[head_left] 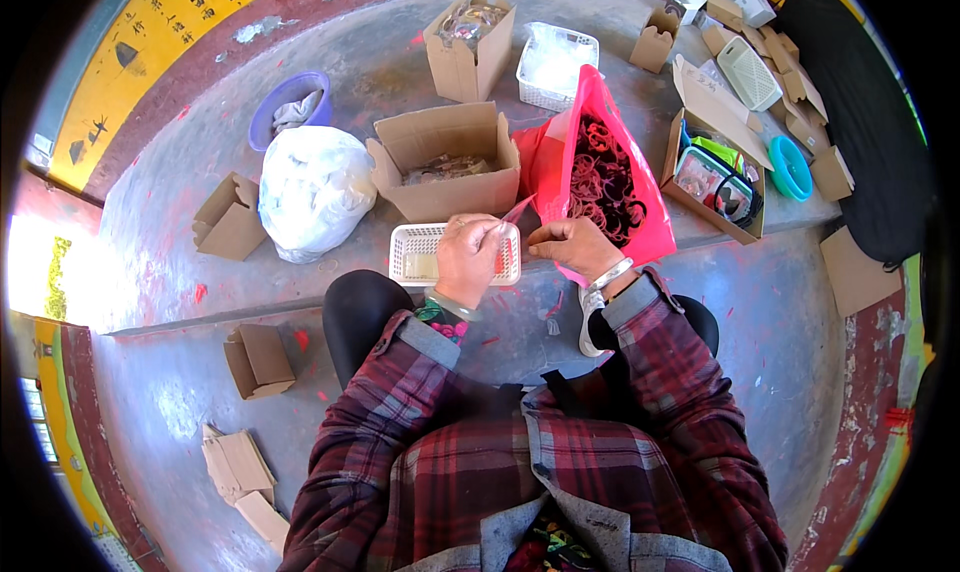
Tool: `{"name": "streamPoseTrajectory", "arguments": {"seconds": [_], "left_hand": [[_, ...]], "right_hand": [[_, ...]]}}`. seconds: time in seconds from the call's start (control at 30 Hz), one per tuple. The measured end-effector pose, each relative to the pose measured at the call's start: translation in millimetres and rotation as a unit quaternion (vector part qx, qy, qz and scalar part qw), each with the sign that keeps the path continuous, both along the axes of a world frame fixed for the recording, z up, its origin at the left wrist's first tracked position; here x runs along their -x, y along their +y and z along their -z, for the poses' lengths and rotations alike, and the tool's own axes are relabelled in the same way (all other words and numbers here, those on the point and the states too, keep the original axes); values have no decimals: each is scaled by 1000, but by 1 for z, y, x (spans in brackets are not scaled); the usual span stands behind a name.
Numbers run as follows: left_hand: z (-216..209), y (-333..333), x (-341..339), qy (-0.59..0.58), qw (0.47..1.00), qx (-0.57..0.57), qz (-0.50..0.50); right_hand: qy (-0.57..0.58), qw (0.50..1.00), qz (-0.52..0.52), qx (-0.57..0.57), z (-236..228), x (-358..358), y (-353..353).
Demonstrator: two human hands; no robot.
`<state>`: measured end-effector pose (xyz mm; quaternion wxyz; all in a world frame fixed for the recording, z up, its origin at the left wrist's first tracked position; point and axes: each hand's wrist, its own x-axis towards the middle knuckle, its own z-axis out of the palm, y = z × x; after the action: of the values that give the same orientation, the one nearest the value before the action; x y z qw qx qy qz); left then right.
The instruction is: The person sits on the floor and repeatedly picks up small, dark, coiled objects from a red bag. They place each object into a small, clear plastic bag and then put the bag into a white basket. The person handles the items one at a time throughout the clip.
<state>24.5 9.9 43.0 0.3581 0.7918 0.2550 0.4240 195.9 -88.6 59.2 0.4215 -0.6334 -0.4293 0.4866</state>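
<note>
A thin red strip [517, 210] is pinched at its lower end by the closed fingers of the left hand [466, 257], which is held over a small white slotted basket [412, 255] set on the grey concrete ledge [180, 222]. The strip rises from the fingers toward the mouth of the pink plastic bag [650, 227]. The right hand [572, 244] is curled just beside it, against the bag's lower edge, fingertips drawn together; whether something small is gripped there cannot be told. The bag lies open and is filled with dark red looped bands [605, 182]. An open cardboard box [445, 157] is seen behind the basket, with a tied white sack [313, 187] to its left.

The step in hand is judged to be the working of one strip between both hands. It is best done with the strip kept taut and short between the two grips, so that it is not twisted, and with the hands held low over the basket, so that a dropped piece is caught there rather than lost on the ledge
</note>
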Motion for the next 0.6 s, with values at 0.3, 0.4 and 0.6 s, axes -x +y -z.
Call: {"name": "streamPoseTrajectory", "arguments": {"seconds": [0.3, 0.4, 0.6], "left_hand": [[-30, -4, 4, 15, 954, -299, -33], [-35, -12, 4, 14, 943, -332, 9], [-22, -28, 10, 33, 922, -365, 120]], "right_hand": [[160, 986, 38, 24, -50, -10, -11], [206, 973, 89, 45, -54, -21, -11], [212, 971, -6, 107, -32, -9, -6]]}}
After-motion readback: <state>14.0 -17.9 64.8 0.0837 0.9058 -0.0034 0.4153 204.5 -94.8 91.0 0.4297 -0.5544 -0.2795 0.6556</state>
